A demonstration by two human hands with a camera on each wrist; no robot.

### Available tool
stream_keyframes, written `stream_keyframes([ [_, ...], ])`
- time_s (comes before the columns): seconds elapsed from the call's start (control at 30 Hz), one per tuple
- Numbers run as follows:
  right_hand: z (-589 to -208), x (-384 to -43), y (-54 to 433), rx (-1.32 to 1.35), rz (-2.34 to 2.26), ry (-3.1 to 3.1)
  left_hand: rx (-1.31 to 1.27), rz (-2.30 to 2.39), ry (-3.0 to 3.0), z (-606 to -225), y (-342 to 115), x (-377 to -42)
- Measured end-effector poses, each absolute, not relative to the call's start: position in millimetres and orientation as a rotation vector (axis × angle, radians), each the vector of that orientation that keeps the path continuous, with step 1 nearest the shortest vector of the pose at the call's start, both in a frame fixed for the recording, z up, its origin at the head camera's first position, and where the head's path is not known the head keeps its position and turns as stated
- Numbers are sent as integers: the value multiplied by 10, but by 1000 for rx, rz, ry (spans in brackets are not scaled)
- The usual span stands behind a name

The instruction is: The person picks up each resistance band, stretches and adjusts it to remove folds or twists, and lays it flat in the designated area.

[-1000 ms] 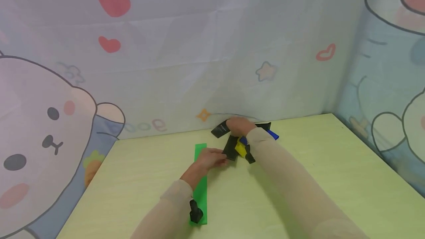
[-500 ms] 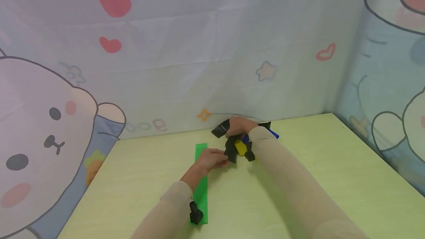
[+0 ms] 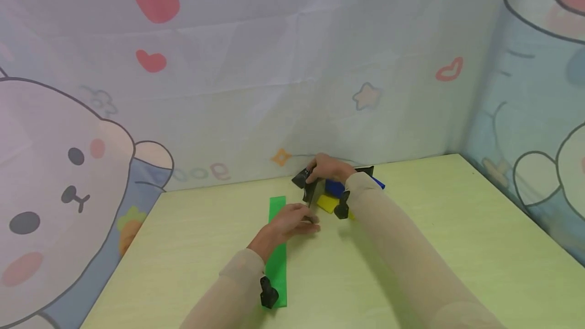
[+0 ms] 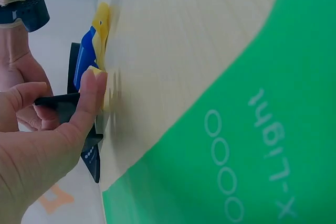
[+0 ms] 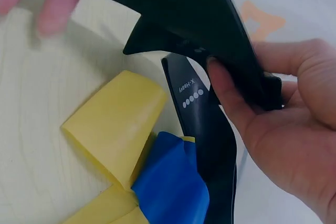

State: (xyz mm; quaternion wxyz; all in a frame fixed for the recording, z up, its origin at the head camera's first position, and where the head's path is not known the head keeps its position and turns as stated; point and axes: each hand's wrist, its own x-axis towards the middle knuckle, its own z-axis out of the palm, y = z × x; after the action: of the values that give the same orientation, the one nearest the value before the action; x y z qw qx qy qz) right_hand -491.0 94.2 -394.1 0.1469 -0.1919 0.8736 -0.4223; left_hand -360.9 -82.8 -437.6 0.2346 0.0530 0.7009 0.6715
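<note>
My left hand [image 3: 292, 220] pinches the near end of a black resistance band [image 5: 178, 3] between thumb and fingers. The same band, raised off the table, bends into my right hand [image 3: 330, 167], whose thumb and fingers grip it. Just behind lies a black stretch marked X-Heavy [image 5: 202, 124]; I cannot tell whether it belongs to the held band. A folded yellow band [image 3: 327, 203] and a crumpled blue band [image 3: 334, 188] lie together below my right hand. Under my left forearm a flat green band [image 3: 277, 273] is stretched out, printed X-Light in the left wrist view.
The pale wooden table [image 3: 448, 248] ends at a printed cloth backdrop [image 3: 256, 65] just beyond my right hand. A black wrist device [image 3: 268, 296] sits by my left sleeve, another [image 3: 343, 207] by my right.
The held black band has been lifted and turned edge-on, uncovering more of the yellow and blue bands. My right hand has risen and shifted slightly; my left hand has barely moved.
</note>
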Motion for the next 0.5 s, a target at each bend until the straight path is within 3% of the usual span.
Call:
stream_keyframes([
  [0.5, -4039, -4865, 945, -378, -1313, 2621, 117, 1860, 1931, -4388, -842, -3601],
])
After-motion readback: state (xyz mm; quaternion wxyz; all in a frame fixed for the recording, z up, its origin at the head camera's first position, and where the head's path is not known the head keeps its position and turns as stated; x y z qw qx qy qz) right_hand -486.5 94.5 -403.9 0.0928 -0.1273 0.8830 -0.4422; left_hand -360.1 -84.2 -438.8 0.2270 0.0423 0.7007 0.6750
